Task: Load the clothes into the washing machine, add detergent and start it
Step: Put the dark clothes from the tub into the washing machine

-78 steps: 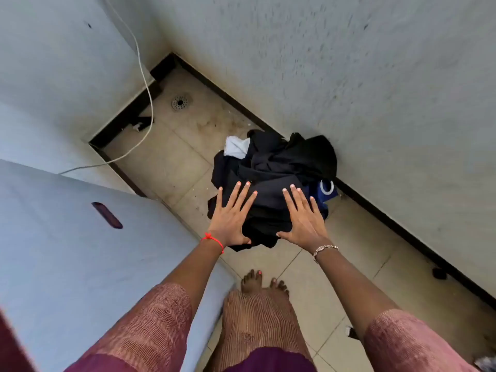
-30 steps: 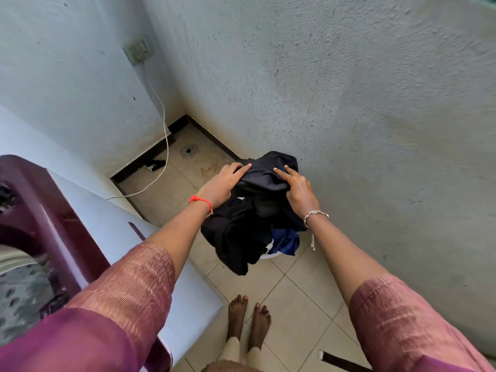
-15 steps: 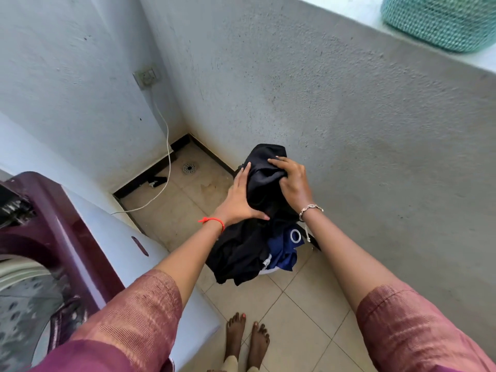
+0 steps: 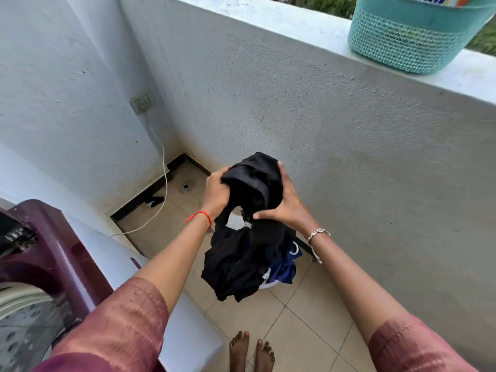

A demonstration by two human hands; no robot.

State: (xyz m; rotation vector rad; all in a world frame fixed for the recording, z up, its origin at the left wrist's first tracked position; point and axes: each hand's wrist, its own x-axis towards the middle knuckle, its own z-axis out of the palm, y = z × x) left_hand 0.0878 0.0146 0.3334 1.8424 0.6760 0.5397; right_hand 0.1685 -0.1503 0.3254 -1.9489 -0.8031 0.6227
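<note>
Your left hand and right hand both grip the clothes bundle; loose ends dangle and may snag the washing machine rim, or slip free.

Both arms reach forward and slightly down, elbows loosely bent. Left hand has fingers curled into the top of the clothes. Right hand clasps the opposite side, thumb across the front.
</note>
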